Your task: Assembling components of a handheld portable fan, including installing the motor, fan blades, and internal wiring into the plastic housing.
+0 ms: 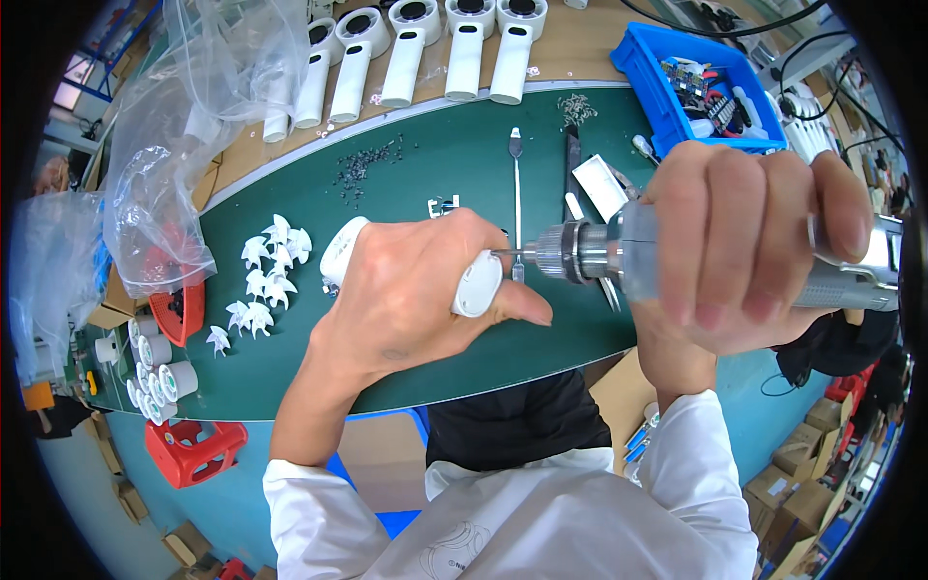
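My left hand (396, 280) is closed around a white handheld fan housing (478, 283), whose oval end faces right. The other end of this housing sticks out past the far side of the hand. In my right hand (735, 242), fingers wrapped round it, is an electric screwdriver (590, 251) with a silver nose and a clear collar. Its thin bit points left and meets the upper edge of the oval end; whether it sits in a screw cannot be made out. A small white part with metal contacts (444, 206) lies beyond my left hand.
White handheld fans (406, 63) line the far edge of the green table (425, 387). A blue bin (643, 63) stands far right. White fan blades (259, 283), dark screws (358, 172), silver screws (577, 108) and a white cable (518, 184) lie around. Plastic bags (155, 203) hang left.
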### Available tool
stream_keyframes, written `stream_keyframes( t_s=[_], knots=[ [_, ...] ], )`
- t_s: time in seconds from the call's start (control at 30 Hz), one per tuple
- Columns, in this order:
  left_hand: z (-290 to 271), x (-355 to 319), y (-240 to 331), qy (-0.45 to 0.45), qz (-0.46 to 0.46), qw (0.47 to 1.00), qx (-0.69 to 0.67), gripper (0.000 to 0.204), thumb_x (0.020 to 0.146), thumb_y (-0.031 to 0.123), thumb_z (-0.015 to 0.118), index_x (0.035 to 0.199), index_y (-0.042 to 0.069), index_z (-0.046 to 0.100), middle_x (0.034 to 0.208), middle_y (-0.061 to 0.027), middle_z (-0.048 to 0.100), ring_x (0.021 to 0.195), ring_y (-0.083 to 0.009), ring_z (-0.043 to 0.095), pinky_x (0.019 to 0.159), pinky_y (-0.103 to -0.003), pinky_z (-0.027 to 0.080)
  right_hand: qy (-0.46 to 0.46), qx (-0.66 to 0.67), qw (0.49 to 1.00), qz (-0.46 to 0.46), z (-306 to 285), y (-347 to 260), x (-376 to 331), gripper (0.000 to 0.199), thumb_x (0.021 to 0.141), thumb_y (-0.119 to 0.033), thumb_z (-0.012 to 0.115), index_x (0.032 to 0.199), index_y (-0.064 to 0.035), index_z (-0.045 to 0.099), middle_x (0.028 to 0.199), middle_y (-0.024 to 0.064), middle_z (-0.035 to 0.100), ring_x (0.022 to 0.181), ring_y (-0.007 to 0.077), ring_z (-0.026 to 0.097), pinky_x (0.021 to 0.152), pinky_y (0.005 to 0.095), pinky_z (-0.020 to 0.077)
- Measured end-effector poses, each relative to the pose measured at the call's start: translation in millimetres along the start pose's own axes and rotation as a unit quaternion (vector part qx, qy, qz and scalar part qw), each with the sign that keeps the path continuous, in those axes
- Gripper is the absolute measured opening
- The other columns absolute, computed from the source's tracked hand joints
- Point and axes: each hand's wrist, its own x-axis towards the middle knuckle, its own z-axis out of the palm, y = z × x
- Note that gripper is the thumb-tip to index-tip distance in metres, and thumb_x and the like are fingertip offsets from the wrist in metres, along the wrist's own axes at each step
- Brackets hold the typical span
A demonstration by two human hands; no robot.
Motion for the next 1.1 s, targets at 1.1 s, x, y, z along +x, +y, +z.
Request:
stream_keyframes(
  t_s=[1.1],
  knots=[
    [-15.2,-2.6,-6.4,-0.026,-0.019,0.999,0.031,0.034,0.066,0.01,0.083,0.093,0.002,0.062,0.08,-0.0094,0.063,0.06,-0.0221,0.06,0.048,-0.03,0.046,0.305,-0.137,0.93,0.155,-14.1,-8.4,-66.5,0.089,0.082,-0.077,0.017,0.102,0.0017,0.055,0.058,0.0043,0.045,0.047,0.0191,0.041,0.044,0.0332,0.0365]
  ],
)
